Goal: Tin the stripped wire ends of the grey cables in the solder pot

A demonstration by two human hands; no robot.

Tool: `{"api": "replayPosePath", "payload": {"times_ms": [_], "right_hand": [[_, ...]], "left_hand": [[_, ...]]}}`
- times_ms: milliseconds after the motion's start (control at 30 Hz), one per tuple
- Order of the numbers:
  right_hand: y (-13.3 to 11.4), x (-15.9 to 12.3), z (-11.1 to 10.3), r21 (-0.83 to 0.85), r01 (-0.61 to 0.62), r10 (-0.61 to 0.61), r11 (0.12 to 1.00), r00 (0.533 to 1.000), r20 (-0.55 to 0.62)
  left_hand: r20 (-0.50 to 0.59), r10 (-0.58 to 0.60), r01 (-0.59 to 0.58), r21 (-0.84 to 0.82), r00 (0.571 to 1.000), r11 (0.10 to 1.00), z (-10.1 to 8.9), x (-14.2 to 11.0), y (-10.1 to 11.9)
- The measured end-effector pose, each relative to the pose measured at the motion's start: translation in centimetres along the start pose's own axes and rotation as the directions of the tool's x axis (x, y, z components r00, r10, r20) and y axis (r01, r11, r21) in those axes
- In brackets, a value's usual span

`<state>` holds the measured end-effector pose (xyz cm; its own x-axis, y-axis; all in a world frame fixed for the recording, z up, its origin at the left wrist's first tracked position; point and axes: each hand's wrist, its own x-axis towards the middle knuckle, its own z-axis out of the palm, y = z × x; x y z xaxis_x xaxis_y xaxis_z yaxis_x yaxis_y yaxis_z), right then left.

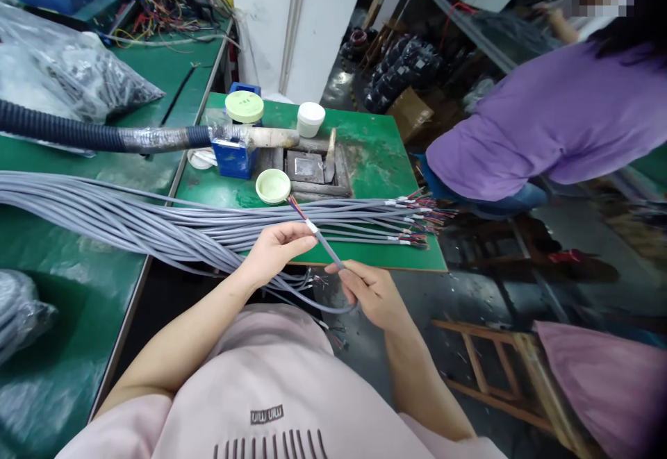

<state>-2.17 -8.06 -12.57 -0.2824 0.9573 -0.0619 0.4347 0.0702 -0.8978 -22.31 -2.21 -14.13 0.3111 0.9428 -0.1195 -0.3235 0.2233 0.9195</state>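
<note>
A grey multi-core cable [328, 249] slants up and away in front of me, its colored wires [296, 205] fanned out past a white band near the end. My right hand [369, 289] is closed around the grey sheath. My left hand [284, 249] pinches the same cable at the white band, thumb and fingertips together. The wire tips point at a shallow pale-green dish [273, 186]. Beneath and behind lies a thick bundle of grey cables [208, 226], with bared, colored ends [422, 219] at the bench's right side.
A square metal pot [305, 167] with a scraper [330, 157] sits in the bench [375, 132]. Nearby are a white tub [311, 119], a green-lidded jar [244, 106] and a black ribbed hose [94, 129]. A person in purple [552, 112] is at right, near a wooden stool [495, 369].
</note>
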Motion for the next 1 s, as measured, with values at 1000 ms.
{"api": "replayPosePath", "payload": {"times_ms": [1000], "right_hand": [[0.4,3.6,-0.2,0.140,0.054,-0.058,0.989,0.998,0.028]], "left_hand": [[-0.194,0.076,-0.126,-0.261,0.978,0.957,1.6,0.8,0.8]]}}
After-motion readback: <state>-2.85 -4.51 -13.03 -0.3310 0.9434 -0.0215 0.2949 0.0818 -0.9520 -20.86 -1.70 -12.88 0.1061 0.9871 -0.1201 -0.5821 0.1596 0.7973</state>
